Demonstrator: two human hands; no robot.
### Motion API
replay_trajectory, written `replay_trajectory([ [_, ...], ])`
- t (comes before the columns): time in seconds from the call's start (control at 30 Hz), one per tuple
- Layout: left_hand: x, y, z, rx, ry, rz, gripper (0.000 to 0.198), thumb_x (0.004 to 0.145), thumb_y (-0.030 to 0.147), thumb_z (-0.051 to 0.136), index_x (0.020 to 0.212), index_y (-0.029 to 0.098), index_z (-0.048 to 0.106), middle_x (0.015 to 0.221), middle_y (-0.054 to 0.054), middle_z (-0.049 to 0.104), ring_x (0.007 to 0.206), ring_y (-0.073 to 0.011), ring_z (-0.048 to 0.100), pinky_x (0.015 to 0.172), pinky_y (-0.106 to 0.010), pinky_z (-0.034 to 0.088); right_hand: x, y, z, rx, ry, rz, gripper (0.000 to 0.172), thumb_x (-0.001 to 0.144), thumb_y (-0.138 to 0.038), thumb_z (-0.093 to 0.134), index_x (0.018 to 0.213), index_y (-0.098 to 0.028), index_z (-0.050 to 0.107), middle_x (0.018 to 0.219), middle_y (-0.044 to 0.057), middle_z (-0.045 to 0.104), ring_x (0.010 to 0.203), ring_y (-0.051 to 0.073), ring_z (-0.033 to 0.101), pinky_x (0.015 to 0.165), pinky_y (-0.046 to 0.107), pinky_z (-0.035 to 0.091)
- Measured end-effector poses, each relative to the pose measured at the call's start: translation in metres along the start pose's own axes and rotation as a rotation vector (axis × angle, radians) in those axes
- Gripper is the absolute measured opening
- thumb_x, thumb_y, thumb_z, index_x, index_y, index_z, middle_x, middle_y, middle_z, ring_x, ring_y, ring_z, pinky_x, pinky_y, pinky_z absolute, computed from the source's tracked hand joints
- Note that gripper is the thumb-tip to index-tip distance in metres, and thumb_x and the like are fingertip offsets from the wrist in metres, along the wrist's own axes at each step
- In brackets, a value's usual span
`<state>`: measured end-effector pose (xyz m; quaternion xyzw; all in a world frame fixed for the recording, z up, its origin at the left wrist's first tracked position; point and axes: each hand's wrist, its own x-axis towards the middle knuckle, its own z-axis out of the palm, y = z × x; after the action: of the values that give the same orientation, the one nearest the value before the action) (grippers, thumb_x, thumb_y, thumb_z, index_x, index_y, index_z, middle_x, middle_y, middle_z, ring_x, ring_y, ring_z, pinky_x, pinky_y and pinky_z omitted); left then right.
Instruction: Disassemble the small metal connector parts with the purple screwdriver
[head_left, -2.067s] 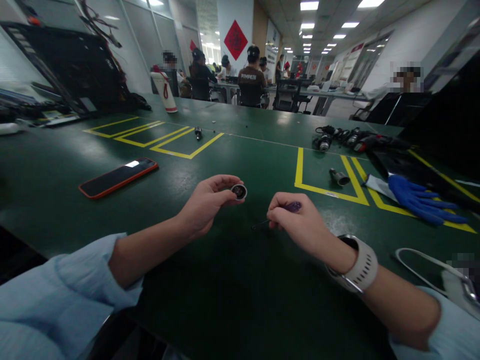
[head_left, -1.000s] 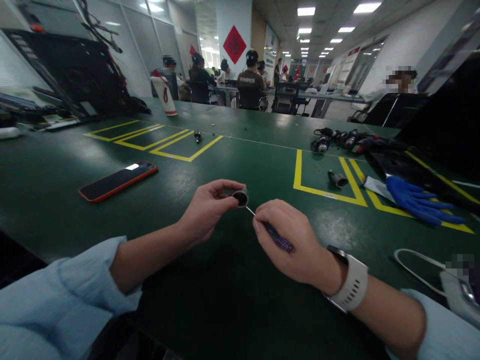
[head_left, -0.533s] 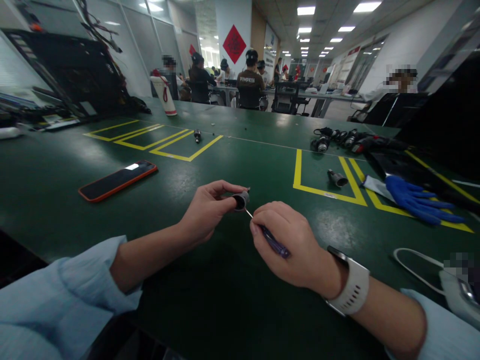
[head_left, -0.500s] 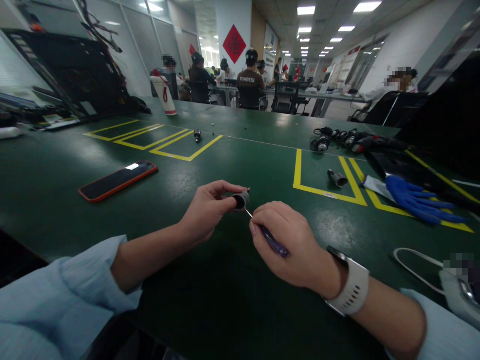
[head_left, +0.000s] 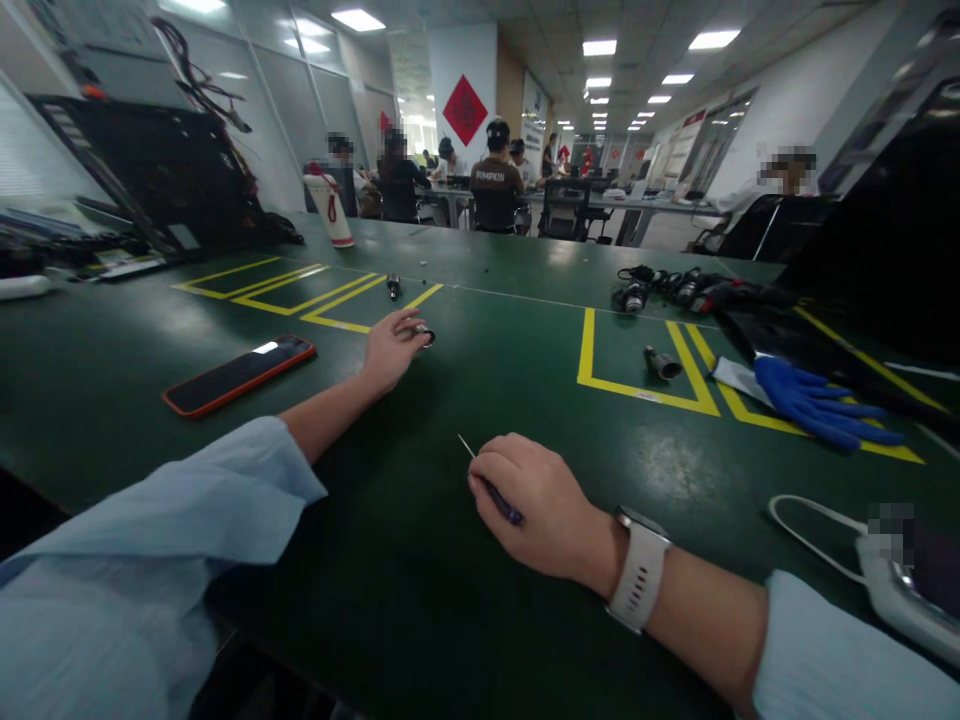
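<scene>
My left hand (head_left: 393,350) reaches forward over the table and grips a small hollow metal cylinder (head_left: 428,338) whose open end faces right. It hovers close to the yellow-taped rectangle (head_left: 337,326) on the left. Closed round a small screwdriver (head_left: 501,502) with a dark purple handle, my right hand (head_left: 529,505) is low over the middle of the table; the thin shaft points up and left, touching nothing. One small metal part (head_left: 394,287) stands beyond my left hand. A similar grey metal fitting (head_left: 663,364) lies inside the taped rectangle on the right.
An orange-edged phone (head_left: 240,376) lies to the left. Blue gloves (head_left: 814,400) and black cables with connectors (head_left: 667,290) are on the right. A white tumbler (head_left: 330,211) stands at the back left. A white strapped device (head_left: 900,580) sits at the right edge. Several people sit beyond.
My left hand has carried the metal cylinder forward and left, away from the screwdriver tip. My right hand has shifted slightly down and left, still holding the screwdriver.
</scene>
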<state>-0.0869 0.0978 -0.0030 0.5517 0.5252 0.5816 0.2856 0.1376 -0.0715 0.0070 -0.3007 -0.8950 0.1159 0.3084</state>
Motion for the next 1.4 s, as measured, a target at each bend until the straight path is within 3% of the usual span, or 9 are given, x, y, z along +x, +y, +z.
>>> replay_trajectory([
  [0.2, 0.054, -0.023, -0.005, 0.147, 0.007, 0.012, 0.053, 0.058, 0.006, 0.069, 0.109, 0.01, 0.057, 0.093, -0.009, 0.068, 0.09, -0.0191, 0.063, 0.086, -0.033, 0.048, 0.001, 0.0, -0.001, -0.043, -0.084, -0.014, 0.015, 0.087, -0.016, 0.045, 0.086, -0.013, 0.059, 0.082, 0.007, 0.061, 0.072, 0.016, 0.051, 0.064, 0.029, 0.043],
  [0.43, 0.07, -0.029, -0.003, 0.313, 0.028, 0.054, 0.05, 0.057, 0.011, 0.071, 0.105, 0.011, 0.056, 0.1, -0.011, 0.066, 0.095, -0.0215, 0.06, 0.087, -0.033, 0.044, 0.002, -0.001, 0.0, -0.047, -0.099, -0.018, 0.014, 0.087, -0.015, 0.044, 0.085, -0.014, 0.058, 0.081, 0.007, 0.06, 0.072, 0.016, 0.05, 0.064, 0.029, 0.043],
  [0.53, 0.062, -0.021, -0.004, 0.4, 0.132, 0.127, 0.044, 0.063, 0.02, 0.071, 0.103, 0.014, 0.054, 0.111, -0.012, 0.059, 0.105, -0.0237, 0.053, 0.091, -0.034, 0.039, 0.001, 0.0, 0.0, -0.041, -0.106, -0.021, 0.014, 0.087, -0.016, 0.044, 0.086, -0.014, 0.058, 0.082, 0.007, 0.06, 0.073, 0.016, 0.05, 0.064, 0.03, 0.043],
  [0.63, 0.039, -0.009, -0.002, 0.486, 0.18, 0.188, 0.014, 0.074, 0.027, 0.059, 0.083, 0.018, 0.054, 0.091, -0.008, 0.06, 0.092, -0.0229, 0.053, 0.081, -0.033, 0.038, 0.001, 0.001, -0.001, -0.038, -0.104, -0.023, 0.013, 0.087, -0.015, 0.045, 0.088, -0.014, 0.058, 0.083, 0.007, 0.06, 0.073, 0.017, 0.05, 0.064, 0.029, 0.043],
  [0.8, -0.026, 0.016, 0.017, 0.567, -0.18, 0.282, 0.042, 0.075, 0.037, 0.057, 0.043, 0.02, 0.036, 0.044, 0.003, 0.034, 0.051, -0.0133, 0.037, 0.055, -0.028, 0.027, -0.002, 0.0, -0.005, -0.072, 0.034, -0.167, 0.017, 0.087, -0.013, 0.044, 0.097, -0.015, 0.057, 0.096, 0.011, 0.06, 0.081, 0.019, 0.052, 0.065, 0.031, 0.046],
  [1.03, -0.093, 0.054, 0.095, 0.503, -0.716, 0.507, 0.039, 0.083, 0.038, 0.047, 0.049, 0.02, 0.046, 0.048, 0.0, 0.042, 0.05, -0.0137, 0.039, 0.057, -0.028, 0.031, -0.012, -0.047, 0.012, 0.017, 0.361, -0.357, 0.02, 0.091, -0.023, 0.044, 0.1, -0.022, 0.062, 0.098, 0.005, 0.065, 0.091, 0.017, 0.058, 0.077, 0.029, 0.05],
  [1.2, -0.094, 0.072, 0.185, 0.423, -0.686, 0.687, 0.024, 0.089, 0.033, 0.041, 0.087, 0.019, 0.061, 0.092, -0.007, 0.063, 0.083, -0.0193, 0.059, 0.073, -0.03, 0.045, -0.018, -0.059, 0.015, 0.072, 0.268, -0.456, 0.028, 0.094, -0.022, 0.04, 0.092, -0.027, 0.067, 0.105, -0.003, 0.067, 0.099, 0.012, 0.06, 0.09, 0.023, 0.048],
  [1.3, -0.09, 0.081, 0.229, 0.364, -0.655, 0.748, 0.028, 0.084, 0.039, 0.048, 0.102, 0.021, 0.061, 0.128, -0.005, 0.051, 0.116, -0.0221, 0.051, 0.094, -0.029, 0.04, -0.02, -0.052, 0.017, 0.087, 0.117, -0.465, 0.022, 0.089, -0.024, 0.046, 0.094, -0.033, 0.065, 0.106, -0.007, 0.068, 0.102, 0.013, 0.061, 0.09, 0.023, 0.049],
  [1.4, -0.087, 0.086, 0.258, 0.385, -0.69, 0.782, 0.024, 0.08, 0.041, 0.052, 0.089, 0.021, 0.064, 0.138, 0.0, 0.045, 0.128, -0.0246, 0.04, 0.101, -0.028, 0.033, -0.022, -0.048, 0.02, 0.101, 0.138, -0.404, 0.022, 0.088, -0.023, 0.047, 0.098, -0.035, 0.062, 0.105, -0.007, 0.068, 0.098, 0.013, 0.062, 0.089, 0.023, 0.048],
])
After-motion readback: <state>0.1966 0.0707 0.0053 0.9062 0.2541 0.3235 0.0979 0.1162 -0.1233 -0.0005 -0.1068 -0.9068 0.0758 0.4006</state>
